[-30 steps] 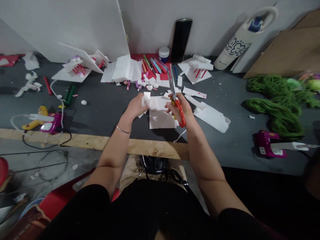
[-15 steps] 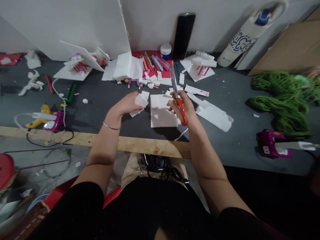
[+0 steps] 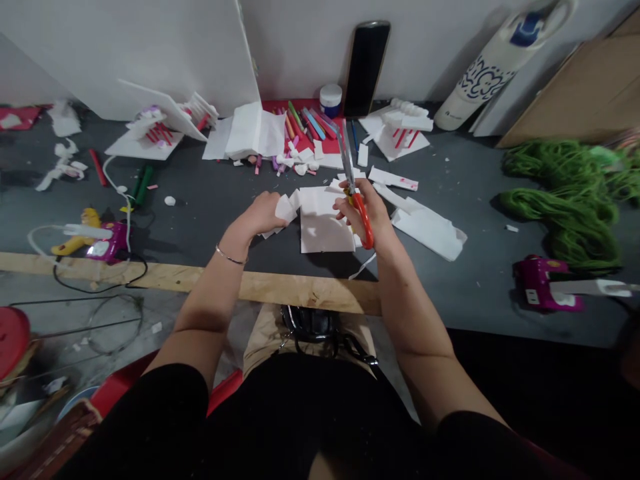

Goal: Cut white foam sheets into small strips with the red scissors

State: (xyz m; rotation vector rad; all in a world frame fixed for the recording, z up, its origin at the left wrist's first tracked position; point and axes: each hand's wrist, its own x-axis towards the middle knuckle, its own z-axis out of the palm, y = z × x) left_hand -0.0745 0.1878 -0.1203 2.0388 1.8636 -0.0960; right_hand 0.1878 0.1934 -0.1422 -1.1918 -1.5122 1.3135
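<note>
The right hand (image 3: pixel 363 215) had its fingers (image 3: pixel 347 211) closed around the orange handles of the scissors (image 3: pixel 364 227), blades pointing far, beside a white paper sheet (image 3: pixel 325 227) lying mid-desk (image 3: pixel 210 230). The left hand (image 3: pixel 255 217) pinched a folded white scrap (image 3: pixel 286 210) at the sheet's left edge. Farther off, coloured sticks (image 3: pixel 306 127) lay on a red sheet (image 3: pixel 274 105) near a lidded jar (image 3: pixel 331 100); a wooden plank (image 3: pixel 310 295) ran along the desk's near edge.

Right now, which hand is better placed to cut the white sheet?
Right, probably: the right hand grips the orange-handled scissors, while the left hand holds the edge of the white sheet.
</note>
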